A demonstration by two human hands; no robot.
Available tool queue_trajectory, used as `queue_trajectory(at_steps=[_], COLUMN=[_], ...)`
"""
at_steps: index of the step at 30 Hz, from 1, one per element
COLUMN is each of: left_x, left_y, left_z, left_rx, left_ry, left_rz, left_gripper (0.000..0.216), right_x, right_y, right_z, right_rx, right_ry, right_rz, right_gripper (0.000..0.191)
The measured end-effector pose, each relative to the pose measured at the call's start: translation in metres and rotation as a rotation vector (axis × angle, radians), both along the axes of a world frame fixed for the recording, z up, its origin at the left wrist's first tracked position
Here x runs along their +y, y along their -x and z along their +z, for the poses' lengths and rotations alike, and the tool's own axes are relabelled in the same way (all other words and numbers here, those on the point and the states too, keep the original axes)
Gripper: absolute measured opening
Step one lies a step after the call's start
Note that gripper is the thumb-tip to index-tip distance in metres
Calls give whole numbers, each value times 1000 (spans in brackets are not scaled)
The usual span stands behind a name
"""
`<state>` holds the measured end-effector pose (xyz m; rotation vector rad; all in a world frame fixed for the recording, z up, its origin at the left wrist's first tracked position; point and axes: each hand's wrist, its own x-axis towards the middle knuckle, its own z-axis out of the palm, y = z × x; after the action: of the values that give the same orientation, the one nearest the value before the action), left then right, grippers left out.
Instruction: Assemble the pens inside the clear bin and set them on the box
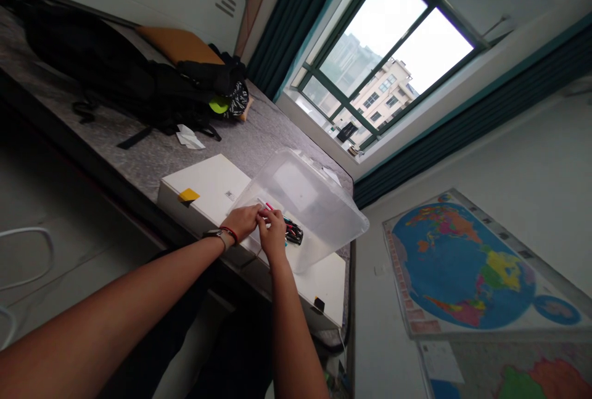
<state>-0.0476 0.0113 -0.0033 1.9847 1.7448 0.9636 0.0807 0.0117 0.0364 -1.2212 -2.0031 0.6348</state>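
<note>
My left hand (pixel 243 222), with a watch and a red band at the wrist, meets my right hand (pixel 273 232) over a clear plastic bin (pixel 319 214). The fingers of both are bent and pinched together at the tips; what lies between them is too small to make out. Just beyond the fingertips a pink pen (pixel 269 206) shows. Beside my right hand a pile of dark and coloured pens (pixel 294 232) lies in the bin. The bin rests tilted on a long white box (pixel 208 180).
The white box lies on a grey mattress (pixel 250 134). Farther off are a black backpack (pixel 124 72), a crumpled white paper (pixel 189 137) and an orange-brown folder (pixel 180 44). A window (pixel 383 53) and a wall map (pixel 462 263) are at the right.
</note>
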Motion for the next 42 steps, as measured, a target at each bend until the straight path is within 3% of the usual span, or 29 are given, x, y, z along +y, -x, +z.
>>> queue_trajectory(at_steps=[12,20,30,32,35,38,42], left_x=[0,-3,-1,-2,-3,-3,-2], left_y=[0,-2,-2,-2,-3,-3,-3], left_z=[-1,9,6,7,8,7,5], left_rx=[20,146,117,120,128,131,121], left_ry=[-54,-107,-107,-114,-116,-109,-91], left_rz=[-45,-26,-19,-11,15,31,43], left_gripper=[22,48,47,47,48,47,47], right_x=[-1,12,12,15,28,46,61], right_y=[-3,-8,-8,-12,-22,-34,-44], right_z=[6,13,11,10,7,5,4], right_rx=[-82,174,21,40,72,-45,-239], right_ry=[-94,32,-64,-92,-93,-11,51], right_rz=[68,-176,2,-41,-227,-281,-152], right_gripper=[19,26,28,33,37,29,8])
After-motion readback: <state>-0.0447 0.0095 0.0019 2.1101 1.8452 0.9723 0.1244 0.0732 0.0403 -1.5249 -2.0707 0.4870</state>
